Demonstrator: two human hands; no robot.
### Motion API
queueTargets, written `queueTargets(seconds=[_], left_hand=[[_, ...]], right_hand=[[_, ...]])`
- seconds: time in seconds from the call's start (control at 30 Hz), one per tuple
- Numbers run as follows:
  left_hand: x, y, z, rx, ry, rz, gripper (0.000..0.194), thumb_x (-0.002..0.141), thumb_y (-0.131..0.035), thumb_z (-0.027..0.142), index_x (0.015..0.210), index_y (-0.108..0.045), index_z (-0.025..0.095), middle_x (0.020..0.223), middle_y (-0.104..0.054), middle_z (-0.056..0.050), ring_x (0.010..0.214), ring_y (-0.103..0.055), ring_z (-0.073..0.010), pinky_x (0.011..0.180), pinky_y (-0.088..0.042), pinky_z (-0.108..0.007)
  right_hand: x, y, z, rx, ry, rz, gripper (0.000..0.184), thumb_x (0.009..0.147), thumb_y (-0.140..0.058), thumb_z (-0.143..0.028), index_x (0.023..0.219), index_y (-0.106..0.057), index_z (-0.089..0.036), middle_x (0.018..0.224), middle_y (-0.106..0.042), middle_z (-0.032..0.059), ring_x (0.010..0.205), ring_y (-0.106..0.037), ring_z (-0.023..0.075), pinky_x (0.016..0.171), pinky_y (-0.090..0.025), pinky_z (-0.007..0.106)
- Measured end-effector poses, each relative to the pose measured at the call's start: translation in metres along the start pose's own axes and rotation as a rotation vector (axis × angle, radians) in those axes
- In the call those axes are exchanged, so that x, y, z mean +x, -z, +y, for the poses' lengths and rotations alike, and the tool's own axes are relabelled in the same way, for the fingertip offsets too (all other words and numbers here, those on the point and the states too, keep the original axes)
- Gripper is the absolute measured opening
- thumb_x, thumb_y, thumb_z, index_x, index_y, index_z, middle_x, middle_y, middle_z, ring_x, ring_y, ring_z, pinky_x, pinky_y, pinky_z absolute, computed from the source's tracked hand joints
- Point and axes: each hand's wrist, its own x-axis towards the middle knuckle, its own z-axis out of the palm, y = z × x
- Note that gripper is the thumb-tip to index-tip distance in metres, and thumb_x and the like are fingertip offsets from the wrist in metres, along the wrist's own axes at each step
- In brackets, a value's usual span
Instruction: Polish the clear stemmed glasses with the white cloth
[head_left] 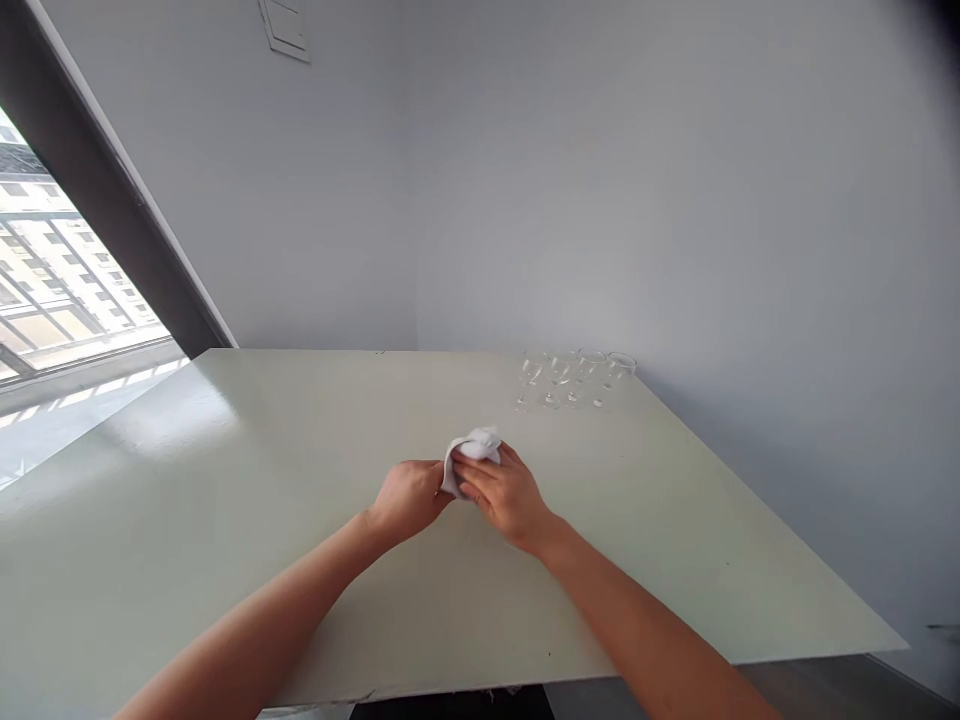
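Observation:
A white cloth (477, 446) is bunched between my two hands above the middle of the table. My right hand (510, 495) presses its fingers round the cloth from the right. My left hand (409, 497) is closed, back up, with its fingertips against the cloth's left edge. What lies inside the left fist is hidden, and so is anything wrapped within the cloth. Beyond the hands, several clear stemmed glasses (559, 372) stand upright in a group toward the table's far right corner.
The pale glossy table (285, 440) reaches back to grey walls (645, 180). Its right edge slants along the wall, and its front edge lies under my forearms. On the left is a dark-framed window (64, 260); a switch plate (285, 25) is high on the wall.

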Motion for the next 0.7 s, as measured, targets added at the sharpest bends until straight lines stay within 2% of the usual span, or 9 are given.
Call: queueTargets(seconds=[0.07,0.17,0.23,0.33,0.4,0.5,0.6,0.7], left_hand=[[-0.003,-0.003,0.004,0.075,-0.12,0.061,0.027,0.085,-0.038,0.037,0.075,-0.056,0.019,0.06,-0.055,-0.001,0.053,-0.048,-0.0122,0.054,-0.031,-0.025],[-0.004,-0.005,0.006,0.089,-0.189,0.138,0.028,0.086,-0.036,0.039,0.092,-0.056,0.02,0.065,-0.058,-0.002,0.056,-0.051,-0.0127,0.06,-0.035,-0.027],[-0.003,-0.004,0.007,0.024,-0.122,0.169,0.03,0.086,-0.038,0.038,0.106,-0.052,0.021,0.07,-0.06,-0.001,0.059,-0.052,-0.0124,0.06,-0.036,-0.026],[-0.002,-0.005,0.01,-0.093,0.041,0.186,0.042,0.084,-0.041,0.037,0.124,-0.037,0.025,0.077,-0.06,0.001,0.061,-0.052,-0.0114,0.057,-0.037,-0.024],[-0.003,-0.008,0.014,-0.158,0.109,0.197,0.044,0.084,-0.041,0.037,0.126,-0.033,0.027,0.082,-0.059,0.001,0.062,-0.051,-0.0107,0.057,-0.039,-0.024],[-0.004,-0.015,0.021,-0.312,0.199,0.251,0.044,0.085,-0.039,0.038,0.127,-0.032,0.027,0.089,-0.054,-0.001,0.065,-0.051,-0.0108,0.06,-0.043,-0.026],[-0.005,-0.023,0.027,-0.507,0.271,0.338,0.044,0.085,-0.039,0.037,0.127,-0.032,0.027,0.099,-0.048,-0.005,0.074,-0.053,-0.0122,0.063,-0.047,-0.028],[-0.005,-0.029,0.029,-0.568,0.272,0.412,0.043,0.086,-0.038,0.034,0.128,-0.031,0.028,0.119,-0.04,-0.01,0.094,-0.051,-0.0166,0.077,-0.047,-0.035]], right_hand=[[0.0,0.003,0.008,0.166,-0.176,0.068,0.03,0.085,-0.042,-0.038,0.105,-0.061,-0.026,0.108,-0.061,0.0047,0.1,-0.051,0.0233,0.088,-0.036,0.039],[0.002,0.009,0.026,0.621,-0.524,0.109,0.034,0.078,-0.05,-0.047,0.075,-0.066,-0.018,0.074,-0.063,0.0038,0.073,-0.056,0.0193,0.068,-0.042,0.032],[0.003,0.008,0.034,0.964,-0.736,0.182,0.035,0.071,-0.057,-0.05,0.064,-0.061,-0.016,0.06,-0.058,0.0007,0.06,-0.053,0.0154,0.059,-0.041,0.028],[0.005,-0.003,0.034,1.309,-0.915,0.357,0.031,0.066,-0.064,-0.047,0.069,-0.061,-0.017,0.063,-0.058,-0.0005,0.061,-0.053,0.0141,0.059,-0.042,0.027],[0.006,-0.011,0.027,1.43,-0.917,0.417,0.029,0.068,-0.062,-0.047,0.076,-0.062,-0.019,0.072,-0.061,0.0002,0.069,-0.055,0.0152,0.063,-0.043,0.027],[0.004,-0.021,0.012,1.493,-0.77,0.385,0.028,0.075,-0.055,-0.046,0.085,-0.062,-0.021,0.088,-0.062,0.0015,0.081,-0.055,0.0165,0.069,-0.044,0.028],[-0.001,-0.029,0.0,1.408,-0.611,0.275,0.031,0.081,-0.047,-0.047,0.096,-0.06,-0.023,0.096,-0.06,0.0025,0.087,-0.053,0.0172,0.072,-0.043,0.028],[-0.006,-0.038,-0.005,1.257,-0.534,0.17,0.032,0.08,-0.048,-0.047,0.103,-0.057,-0.026,0.096,-0.059,0.0018,0.088,-0.052,0.0168,0.074,-0.041,0.028]])
